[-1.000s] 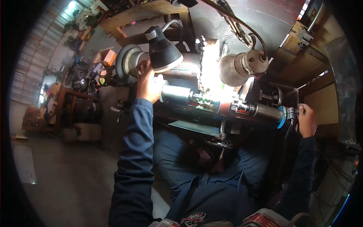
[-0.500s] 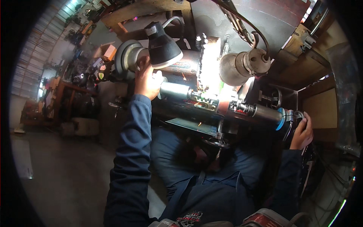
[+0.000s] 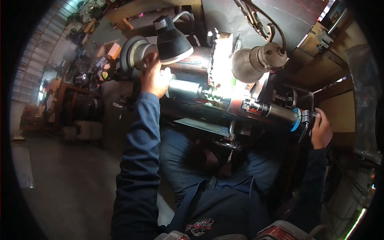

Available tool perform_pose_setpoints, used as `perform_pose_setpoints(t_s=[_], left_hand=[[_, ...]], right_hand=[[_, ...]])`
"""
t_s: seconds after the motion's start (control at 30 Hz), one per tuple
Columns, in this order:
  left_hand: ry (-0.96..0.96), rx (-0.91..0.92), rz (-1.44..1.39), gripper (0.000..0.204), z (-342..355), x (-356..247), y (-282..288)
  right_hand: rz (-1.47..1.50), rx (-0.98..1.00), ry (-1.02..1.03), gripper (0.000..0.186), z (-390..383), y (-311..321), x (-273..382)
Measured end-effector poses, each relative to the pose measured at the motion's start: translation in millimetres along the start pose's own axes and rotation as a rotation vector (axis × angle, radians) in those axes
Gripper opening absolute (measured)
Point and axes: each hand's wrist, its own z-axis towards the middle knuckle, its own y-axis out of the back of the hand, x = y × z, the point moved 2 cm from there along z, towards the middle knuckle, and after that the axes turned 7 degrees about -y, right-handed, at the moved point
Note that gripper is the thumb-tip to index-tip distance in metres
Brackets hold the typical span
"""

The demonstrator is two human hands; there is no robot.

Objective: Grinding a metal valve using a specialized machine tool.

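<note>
My left hand [image 3: 155,78] has its fingers curled at the machine's left end, between the grey stepped wheel [image 3: 135,54] and the left steel cylinder [image 3: 185,87], just below a black lamp head [image 3: 170,40]; what they grip is hidden. My right hand [image 3: 321,130] is closed on a small crank handle [image 3: 313,116] at the far right, beside the right steel cylinder [image 3: 280,113] with its blue ring [image 3: 296,124]. Bright light washes out the middle mechanism [image 3: 214,95]. A beige metal lamp housing [image 3: 256,62] hangs over it, right of centre.
A metal tray [image 3: 202,125] and a handwheel [image 3: 226,145] sit below the machine, above my legs. A wooden frame [image 3: 152,10] and a grey panel [image 3: 220,18] stand behind it. A cluttered shelf unit [image 3: 68,100] is at left, a cardboard box [image 3: 108,48] farther back.
My right hand dipped half a second ago and is raised again on the crank. My left hand stays at the left end. The whole view has shifted slightly, with the machine higher in frame.
</note>
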Motion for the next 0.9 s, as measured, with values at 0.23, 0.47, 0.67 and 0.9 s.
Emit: perform_pose_setpoints(t_s=[0.23, 0.47, 0.67, 0.9], left_hand=[[0.026, -0.001, 0.007, 0.059, 0.1, -16.1, 2.1], [0.094, 0.042, -0.066, 0.057, -1.0, -7.1, -0.9], [0.091, 0.014, -0.050, 0.055, -0.8, -10.3, 0.2], [0.126, 0.033, -0.085, 0.055, 1.5, -7.6, -2.5]], right_hand=[[0.201, 0.770, -0.151, 0.039, 86.9, -52.0, -53.0], [-0.074, 0.236, -0.113, 0.041, 46.8, -19.5, -9.8], [-0.006, -0.358, 0.001, 0.030, -16.9, -24.5, -19.4], [0.213, -0.886, 0.088, 0.036, -58.2, -77.9, -37.0]])
